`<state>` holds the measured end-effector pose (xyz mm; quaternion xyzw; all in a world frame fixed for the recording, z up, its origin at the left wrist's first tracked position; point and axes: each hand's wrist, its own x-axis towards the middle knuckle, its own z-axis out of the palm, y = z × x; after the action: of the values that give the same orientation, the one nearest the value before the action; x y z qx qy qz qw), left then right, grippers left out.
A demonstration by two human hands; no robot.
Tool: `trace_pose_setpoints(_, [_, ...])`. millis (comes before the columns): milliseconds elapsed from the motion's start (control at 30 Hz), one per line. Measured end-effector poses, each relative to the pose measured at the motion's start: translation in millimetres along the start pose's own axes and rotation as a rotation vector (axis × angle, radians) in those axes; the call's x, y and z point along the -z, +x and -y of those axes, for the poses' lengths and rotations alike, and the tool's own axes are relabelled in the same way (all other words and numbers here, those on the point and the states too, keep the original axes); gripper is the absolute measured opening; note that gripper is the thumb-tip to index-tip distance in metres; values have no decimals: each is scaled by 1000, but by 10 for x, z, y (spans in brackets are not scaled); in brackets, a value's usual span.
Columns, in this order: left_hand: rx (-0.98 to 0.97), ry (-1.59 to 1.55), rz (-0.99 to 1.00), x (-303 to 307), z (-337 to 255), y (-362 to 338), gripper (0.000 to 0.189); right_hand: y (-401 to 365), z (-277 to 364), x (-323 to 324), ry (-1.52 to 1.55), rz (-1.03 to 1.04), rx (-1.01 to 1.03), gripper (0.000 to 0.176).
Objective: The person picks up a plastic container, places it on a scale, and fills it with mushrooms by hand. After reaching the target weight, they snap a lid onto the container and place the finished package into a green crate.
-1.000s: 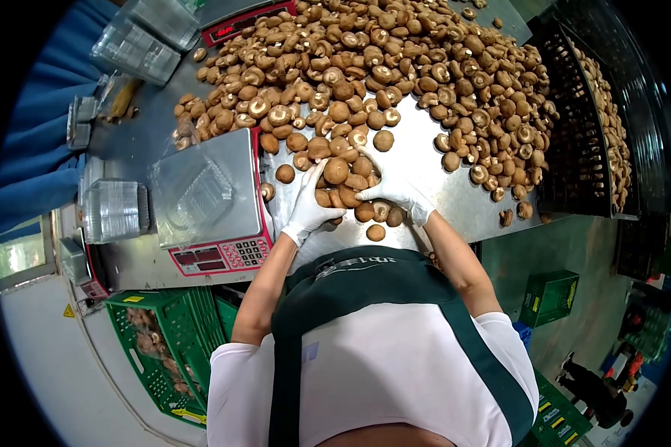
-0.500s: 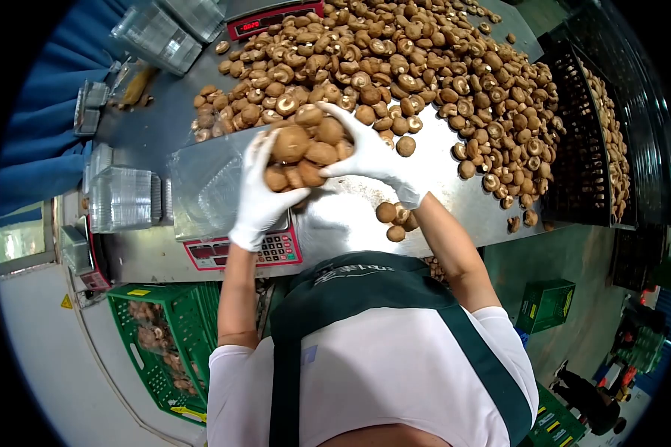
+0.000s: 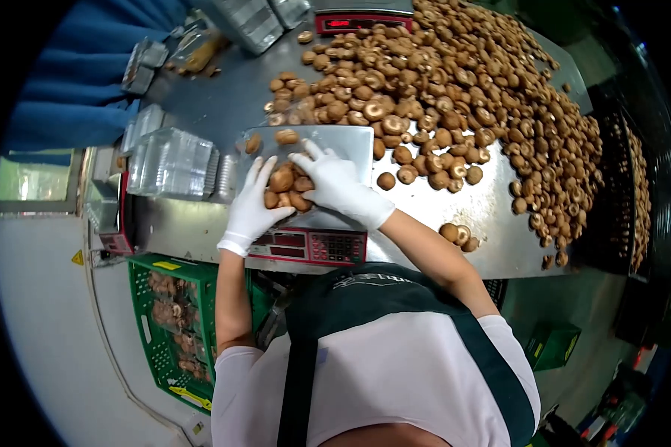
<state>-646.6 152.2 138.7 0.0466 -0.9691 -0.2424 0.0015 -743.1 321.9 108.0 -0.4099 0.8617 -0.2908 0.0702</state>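
Several brown mushrooms [image 3: 282,180] lie bunched over the scale's metal platform [image 3: 350,149], cupped between my two gloved hands. My left hand [image 3: 255,208] curves round their left and near side, thumb toward the front. From the right, my right hand [image 3: 343,188] presses its fingers against the same bunch. Clear plastic glints about the mushrooms, but its shape is hard to make out. Two more mushrooms, one of them a single mushroom [image 3: 285,136], sit just beyond my fingertips. The red scale's keypad [image 3: 337,248] shows in front of my hands.
A large mushroom heap [image 3: 455,82] spreads over the metal table's back and right. Stacked clear plastic boxes [image 3: 173,164] stand at left. Another red scale [image 3: 361,22] is at the back. A green crate [image 3: 153,298] holds packed mushrooms; a black crate [image 3: 622,186] stands at right.
My hands have come down onto the scale with the mushrooms, which were held up in a bunch before. Two mushrooms now lie apart beyond my fingers. The view has shifted left.
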Motion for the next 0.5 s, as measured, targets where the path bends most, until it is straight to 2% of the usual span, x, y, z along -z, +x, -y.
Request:
trace_pose_setpoints(67, [74,-49,71,142,-66,-10,87,-23,-37,57,113,-24,-8,81])
trace_pose_setpoints(167, [22,-36,30,282,70,-42,76,-136,-51,247,210,1,-4,90])
trace_pose_setpoints(200, [-33,-17,-9,311,134,-43,71,-185,-82,253,198,-71,14,85])
trace_pose_setpoints(233, [29,-160,-75,358,140,-27,61,-222,-115,279,185,-110,-28,80])
trace_pose_setpoints(267, [175,-339,-74,408,150,-14,56,-248,-134,307,171,-148,-70,74])
trace_pose_setpoints(300, [186,-365,-97,395,252,8,54,-253,-95,376,358,-167,-232,66])
trace_pose_setpoints(333, [193,-391,-124,361,386,59,52,-257,-263,243,270,-372,-60,65])
trace_pose_setpoints(367, [195,-397,-125,300,497,106,52,-232,-268,219,347,-416,-100,67])
trace_pose_setpoints(400, [118,-344,-195,228,603,148,51,-218,-252,190,425,-461,-142,69])
trace_pose_setpoints(433, [40,-289,-264,180,667,188,49,-193,-223,150,329,-501,-77,72])
trace_pose_setpoints(467, [39,-292,-264,148,679,226,49,-158,-175,108,232,-540,-12,75])
trace_pose_setpoints(500, [57,-287,-274,113,668,264,47,-130,-87,95,98,-462,77,77])
